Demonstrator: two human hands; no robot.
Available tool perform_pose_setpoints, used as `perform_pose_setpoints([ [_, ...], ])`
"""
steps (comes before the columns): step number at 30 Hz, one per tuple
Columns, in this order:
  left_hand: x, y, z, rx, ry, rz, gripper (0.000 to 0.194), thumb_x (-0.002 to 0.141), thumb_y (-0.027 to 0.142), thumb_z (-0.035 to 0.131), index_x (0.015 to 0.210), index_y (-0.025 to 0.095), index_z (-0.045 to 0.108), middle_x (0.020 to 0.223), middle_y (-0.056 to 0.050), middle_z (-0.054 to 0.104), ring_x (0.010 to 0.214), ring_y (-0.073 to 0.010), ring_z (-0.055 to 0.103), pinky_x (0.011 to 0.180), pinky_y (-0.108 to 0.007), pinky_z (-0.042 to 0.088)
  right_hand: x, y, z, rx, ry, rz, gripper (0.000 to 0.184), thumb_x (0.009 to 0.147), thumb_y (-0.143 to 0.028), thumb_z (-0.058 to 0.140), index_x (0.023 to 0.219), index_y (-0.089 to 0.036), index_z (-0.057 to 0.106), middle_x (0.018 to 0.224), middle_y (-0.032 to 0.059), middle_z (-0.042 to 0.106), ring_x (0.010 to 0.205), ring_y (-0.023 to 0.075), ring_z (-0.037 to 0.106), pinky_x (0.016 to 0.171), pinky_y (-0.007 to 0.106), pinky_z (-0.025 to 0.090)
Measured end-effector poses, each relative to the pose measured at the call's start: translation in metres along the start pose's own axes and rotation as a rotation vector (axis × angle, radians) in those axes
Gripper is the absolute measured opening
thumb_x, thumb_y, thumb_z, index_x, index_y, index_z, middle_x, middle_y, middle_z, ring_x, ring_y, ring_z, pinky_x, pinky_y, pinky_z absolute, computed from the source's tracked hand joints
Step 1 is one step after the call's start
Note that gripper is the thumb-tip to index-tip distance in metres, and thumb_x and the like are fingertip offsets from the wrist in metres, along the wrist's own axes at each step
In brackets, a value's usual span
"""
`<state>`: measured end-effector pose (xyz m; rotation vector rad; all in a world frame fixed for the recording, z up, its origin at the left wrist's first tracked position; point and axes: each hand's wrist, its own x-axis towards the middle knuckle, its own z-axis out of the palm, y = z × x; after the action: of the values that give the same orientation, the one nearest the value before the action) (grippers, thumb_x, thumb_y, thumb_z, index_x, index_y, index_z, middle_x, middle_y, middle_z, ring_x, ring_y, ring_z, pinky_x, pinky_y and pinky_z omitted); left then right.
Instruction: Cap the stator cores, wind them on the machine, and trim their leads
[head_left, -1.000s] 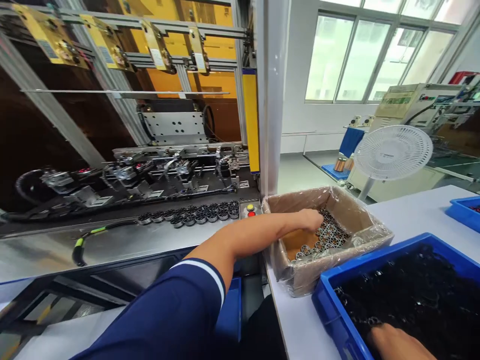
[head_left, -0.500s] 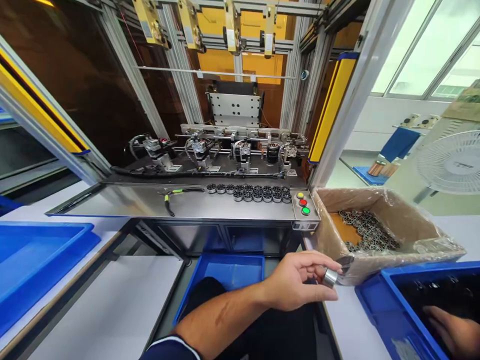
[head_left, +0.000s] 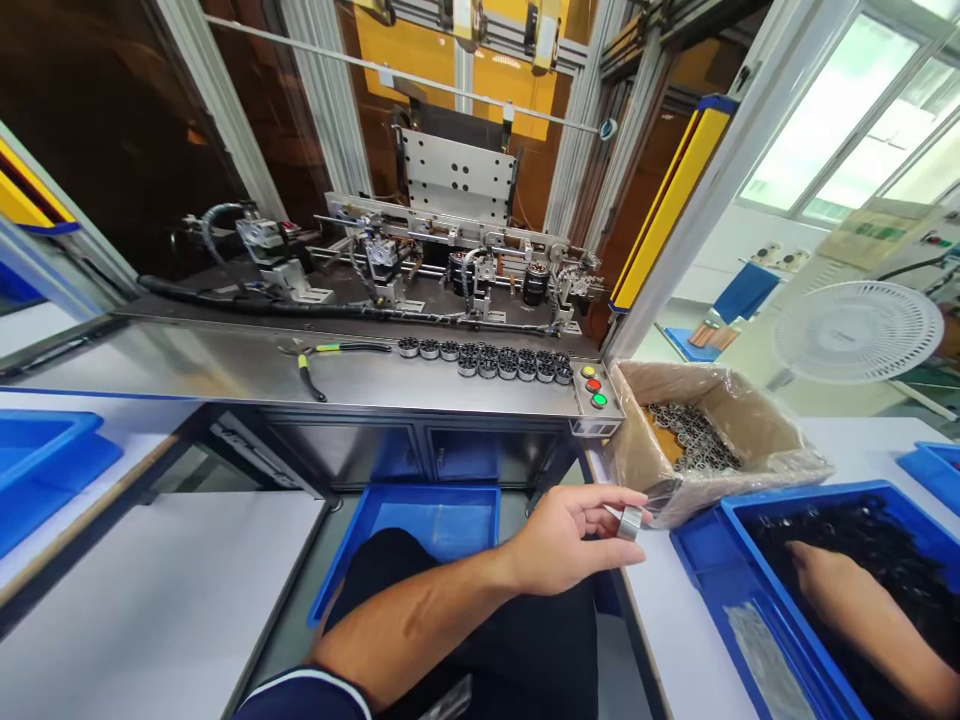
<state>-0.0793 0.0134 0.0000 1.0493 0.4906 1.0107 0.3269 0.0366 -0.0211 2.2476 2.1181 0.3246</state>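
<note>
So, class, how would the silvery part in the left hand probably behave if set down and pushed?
The silvery part has a curved outer side, so it would probably roll if pushed on edge. That side looks smooth and shiny, so it may be slippery. It shows no visible bending in the left hand, so it is likely stiff.

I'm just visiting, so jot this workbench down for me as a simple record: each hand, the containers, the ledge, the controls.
Left hand: holds a silvery ring between thumb and fingers
Right hand: reaches into a blue bin of black parts; its grip is unclear
Cardboard box: beside the bin, plastic-covered, holding metal rings
Metal ledge: round parts lined up; pliers to their left
Controls: yellow, red and green buttons
</note>
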Motion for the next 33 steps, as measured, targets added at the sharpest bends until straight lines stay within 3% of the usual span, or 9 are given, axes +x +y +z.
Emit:
perform_pose_setpoints([
  [5, 0.003, -0.001, 0.004, 0.018, 0.012, -0.019, 0.061, 0.063, 0.038, 0.089, 0.115, 0.013, 0.070, 0.107, -0.012, 0.073, 0.080, -0.0117, 0.067, 0.086, -0.031, 0.055, 0.004, 0.003, -0.040, 0.000, 0.037, 0.033, 0.032, 0.089, -0.024, 0.045, 0.089, -0.015, 0.076, 0.086, 0.0166, 0.076, 0.078, 0.0338, 0.074, 0.068, 0.041, 0.057],
  [8, 0.007, -0.003, 0.008, 0.007, 0.023, -0.040, 0.058, 0.060, 0.033, 0.091, 0.111, 0.012, 0.072, 0.103, -0.011, 0.074, 0.077, -0.0109, 0.067, 0.083, -0.030, 0.055, -0.007, -0.028, -0.074, 0.099, 0.220, -0.004, 0.030, 0.094, -0.036, 0.047, 0.099, -0.017, 0.070, 0.092, 0.0138, 0.075, 0.077, 0.0265, 0.072, 0.072, 0.036, 0.056],
  [10, 0.009, -0.005, 0.011, -0.024, 0.022, -0.053, 0.062, 0.056, 0.029, 0.092, 0.112, 0.013, 0.070, 0.107, -0.012, 0.074, 0.076, -0.0107, 0.067, 0.081, -0.029, 0.056, -0.022, -0.066, -0.095, 0.334, 0.466, -0.201, 0.019, 0.093, -0.034, 0.055, 0.098, -0.020, 0.066, 0.088, 0.0088, 0.072, 0.069, 0.0192, 0.069, 0.070, 0.031, 0.056],
  [12, 0.011, -0.008, 0.015, -0.041, 0.023, -0.069, 0.067, 0.054, 0.026, 0.094, 0.115, 0.014, 0.069, 0.109, -0.013, 0.074, 0.077, -0.0122, 0.069, 0.081, -0.030, 0.057, -0.038, -0.110, -0.108, 0.540, 0.585, -0.442, 0.008, 0.091, -0.024, 0.061, 0.099, -0.022, 0.064, 0.094, 0.0072, 0.068, 0.080, 0.0176, 0.068, 0.073, 0.029, 0.055],
  [15, 0.011, -0.012, 0.020, -0.048, 0.014, -0.075, 0.065, 0.053, 0.026, 0.094, 0.111, 0.013, 0.070, 0.109, -0.013, 0.074, 0.086, -0.0176, 0.072, 0.084, -0.034, 0.058, -0.058, -0.159, -0.110, 0.760, 0.576, -0.669, 0.014, 0.088, -0.009, 0.061, 0.095, -0.021, 0.060, 0.085, 0.0042, 0.063, 0.080, 0.0153, 0.065, 0.068, 0.025, 0.054],
  [17, 0.012, -0.015, 0.023, -0.051, -0.009, -0.068, 0.062, 0.053, 0.026, 0.094, 0.109, 0.013, 0.071, 0.108, -0.013, 0.075, 0.091, -0.0204, 0.072, 0.087, -0.037, 0.058, -0.065, -0.173, -0.104, 0.795, 0.518, -0.744, 0.016, 0.088, -0.005, 0.060, 0.094, -0.020, 0.060, 0.083, 0.0043, 0.062, 0.080, 0.0145, 0.064, 0.067, 0.024, 0.055],
  [23, 0.016, -0.022, 0.025, -0.003, -0.042, 0.012, 0.057, 0.056, 0.021, 0.092, 0.109, 0.012, 0.072, 0.104, -0.013, 0.076, 0.093, -0.0212, 0.073, 0.091, -0.038, 0.058, -0.068, -0.167, -0.087, 0.817, 0.469, -0.746, 0.016, 0.090, -0.006, 0.059, 0.098, -0.019, 0.059, 0.088, 0.0048, 0.064, 0.085, 0.0143, 0.065, 0.071, 0.024, 0.056],
  [26, 0.017, -0.022, 0.026, 0.015, -0.059, 0.048, 0.055, 0.058, 0.020, 0.091, 0.109, 0.011, 0.072, 0.104, -0.013, 0.076, 0.090, -0.0201, 0.073, 0.090, -0.037, 0.059, -0.066, -0.161, -0.085, 0.843, 0.507, -0.688, 0.024, 0.088, -0.009, 0.064, 0.109, -0.020, 0.058, 0.095, 0.0056, 0.065, 0.090, 0.0159, 0.067, 0.074, 0.026, 0.057],
  [33, 0.013, -0.023, 0.026, -0.008, -0.081, -0.024, 0.061, 0.057, 0.023, 0.092, 0.114, 0.012, 0.071, 0.098, -0.010, 0.076, 0.088, -0.0202, 0.073, 0.090, -0.038, 0.059, -0.065, -0.157, -0.083, 0.711, 0.559, -0.729, 0.046, 0.088, -0.005, 0.061, 0.131, -0.021, 0.058, 0.107, 0.0086, 0.063, 0.096, 0.0169, 0.065, 0.082, 0.027, 0.058],
])
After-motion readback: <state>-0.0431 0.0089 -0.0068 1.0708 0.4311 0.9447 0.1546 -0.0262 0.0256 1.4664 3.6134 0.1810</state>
